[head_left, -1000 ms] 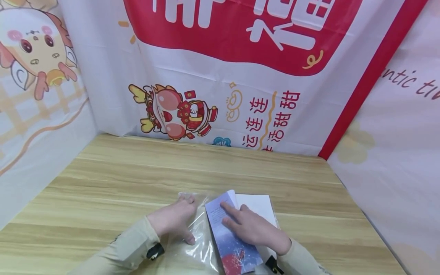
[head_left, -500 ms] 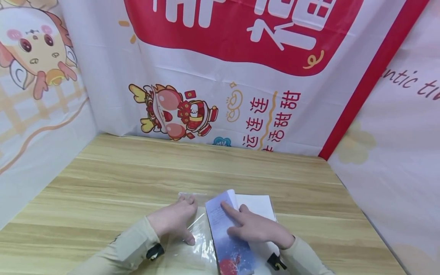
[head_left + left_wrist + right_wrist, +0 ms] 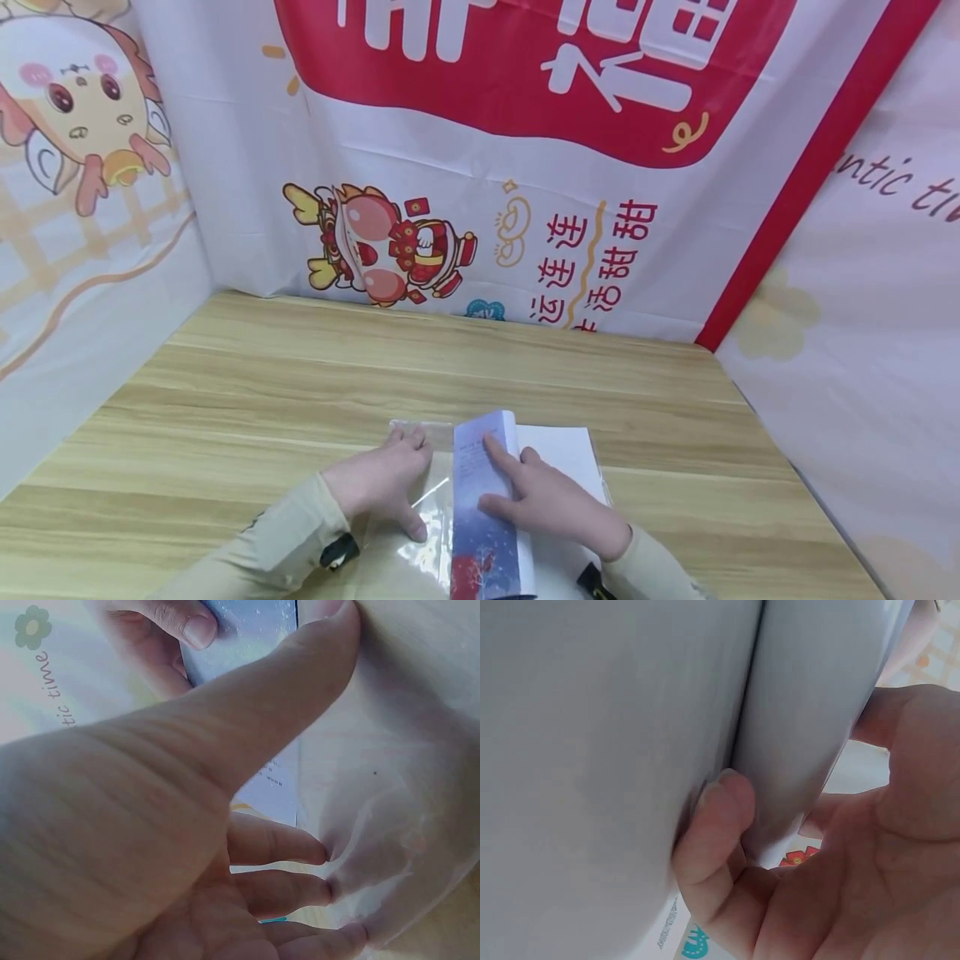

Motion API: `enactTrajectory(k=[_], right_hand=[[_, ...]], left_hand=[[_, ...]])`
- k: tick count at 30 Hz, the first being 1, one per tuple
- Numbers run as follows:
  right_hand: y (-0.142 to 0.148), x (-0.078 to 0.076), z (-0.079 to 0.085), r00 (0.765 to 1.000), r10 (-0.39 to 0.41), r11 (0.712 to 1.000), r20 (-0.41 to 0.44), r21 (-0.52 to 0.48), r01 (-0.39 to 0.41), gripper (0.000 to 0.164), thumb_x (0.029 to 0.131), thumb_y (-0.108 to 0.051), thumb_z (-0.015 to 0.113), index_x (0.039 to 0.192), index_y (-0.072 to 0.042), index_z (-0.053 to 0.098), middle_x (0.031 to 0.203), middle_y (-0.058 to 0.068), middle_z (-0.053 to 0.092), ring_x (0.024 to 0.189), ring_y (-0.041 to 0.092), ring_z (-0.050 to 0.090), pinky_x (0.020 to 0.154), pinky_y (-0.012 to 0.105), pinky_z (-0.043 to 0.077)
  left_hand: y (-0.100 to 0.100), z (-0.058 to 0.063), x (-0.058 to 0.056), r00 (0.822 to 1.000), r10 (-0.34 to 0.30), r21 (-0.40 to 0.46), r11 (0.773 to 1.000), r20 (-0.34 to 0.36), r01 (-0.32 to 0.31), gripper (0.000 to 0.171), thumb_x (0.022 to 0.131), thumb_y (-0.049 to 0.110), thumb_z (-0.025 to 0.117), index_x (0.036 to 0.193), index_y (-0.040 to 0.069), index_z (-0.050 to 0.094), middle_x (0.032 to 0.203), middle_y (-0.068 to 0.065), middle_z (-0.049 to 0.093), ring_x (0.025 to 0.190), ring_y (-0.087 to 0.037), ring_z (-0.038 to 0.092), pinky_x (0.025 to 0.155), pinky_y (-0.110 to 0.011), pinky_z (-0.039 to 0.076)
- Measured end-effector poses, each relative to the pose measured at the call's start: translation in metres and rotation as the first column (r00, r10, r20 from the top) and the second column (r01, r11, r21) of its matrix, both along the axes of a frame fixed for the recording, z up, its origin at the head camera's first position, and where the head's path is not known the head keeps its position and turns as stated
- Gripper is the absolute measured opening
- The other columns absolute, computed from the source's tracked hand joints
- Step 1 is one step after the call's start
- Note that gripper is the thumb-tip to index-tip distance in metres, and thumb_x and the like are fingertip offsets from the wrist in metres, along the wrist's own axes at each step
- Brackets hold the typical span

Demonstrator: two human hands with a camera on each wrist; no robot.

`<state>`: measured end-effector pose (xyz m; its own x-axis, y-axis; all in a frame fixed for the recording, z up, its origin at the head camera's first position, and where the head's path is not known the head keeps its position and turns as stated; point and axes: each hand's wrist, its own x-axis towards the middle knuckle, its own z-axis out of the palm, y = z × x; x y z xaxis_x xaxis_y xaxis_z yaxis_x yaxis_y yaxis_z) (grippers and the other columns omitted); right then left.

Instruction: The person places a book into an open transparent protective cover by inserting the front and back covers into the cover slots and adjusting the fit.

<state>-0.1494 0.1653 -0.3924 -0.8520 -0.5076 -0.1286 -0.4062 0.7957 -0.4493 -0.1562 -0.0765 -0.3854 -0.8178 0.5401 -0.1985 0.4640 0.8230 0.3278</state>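
Observation:
My right hand [image 3: 551,504] holds a booklet by its blue-purple cover [image 3: 476,467], which has a red patch and a white tree near the bottom. In the right wrist view its fingers curl into the gap between a flat white page [image 3: 592,750] and the bent white inner side [image 3: 802,697] of the cover. The thumb lies on the cover's outer face. My left hand [image 3: 378,483], fingers spread, presses a clear plastic sheet [image 3: 438,508] onto the table left of the booklet. Wrinkled plastic [image 3: 405,847] shows by its fingertips in the left wrist view.
The wood-grain table [image 3: 337,367] stretches away behind both hands. A printed cloth [image 3: 487,158] with red and white designs hangs along its back edge, and more printed cloth [image 3: 840,400] lines the sides.
The booklet's cover has turned from slanted to nearly straight, its lower end swinging left over the plastic sheet. My right hand shifted slightly with it; my left hand has stayed in place.

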Motion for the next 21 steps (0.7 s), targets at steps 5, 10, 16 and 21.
enactTrajectory(k=[5, 10, 16, 21], right_hand=[[-0.0036, 0.0029, 0.0, 0.999, 0.001, 0.997, -0.038, 0.071, 0.002, 0.082, 0.089, -0.062, 0.05, 0.152, -0.018, 0.022, 0.089, 0.005, 0.046, 0.062, 0.012, 0.047, 0.051, 0.025, 0.04], [-0.0053, 0.0033, 0.0013, 0.998, 0.022, 0.994, -0.051, 0.111, -0.016, 0.082, 0.09, -0.063, 0.048, 0.152, -0.016, 0.022, 0.089, 0.005, 0.047, 0.062, 0.012, 0.047, 0.051, 0.025, 0.04], [-0.0066, 0.0036, 0.002, 0.998, 0.013, 0.992, -0.064, 0.124, -0.005, 0.082, 0.089, -0.063, 0.049, 0.152, -0.016, 0.024, 0.088, 0.006, 0.048, 0.061, 0.012, 0.047, 0.051, 0.026, 0.04], [-0.0077, 0.0052, 0.002, 0.998, -0.012, 0.991, -0.064, 0.134, 0.021, 0.081, 0.089, -0.061, 0.051, 0.152, -0.017, 0.024, 0.089, 0.007, 0.049, 0.062, 0.013, 0.048, 0.051, 0.027, 0.041]], left_hand=[[0.0, 0.001, 0.0014, 1.0, -0.004, -0.001, 1.0, -0.005, 0.004, 0.115, 0.053, 0.051, 0.083, 0.138, -0.011, 0.037, 0.147, -0.031, 0.022, 0.131, -0.054, 0.02, 0.104, -0.055, 0.023], [-0.0009, 0.0016, 0.0025, 1.0, -0.007, 0.005, 1.0, -0.003, 0.007, 0.116, 0.053, 0.052, 0.082, 0.139, -0.011, 0.035, 0.147, -0.03, 0.021, 0.132, -0.053, 0.018, 0.105, -0.054, 0.022], [-0.0014, 0.0008, 0.0034, 1.0, -0.013, 0.027, 1.0, 0.007, 0.013, 0.118, 0.054, 0.054, 0.081, 0.141, -0.01, 0.033, 0.149, -0.029, 0.018, 0.133, -0.052, 0.015, 0.106, -0.053, 0.02], [-0.0006, -0.0002, 0.0038, 1.0, -0.015, 0.035, 0.999, 0.005, 0.015, 0.118, 0.054, 0.054, 0.081, 0.141, -0.009, 0.033, 0.149, -0.03, 0.018, 0.133, -0.052, 0.015, 0.106, -0.053, 0.02]])
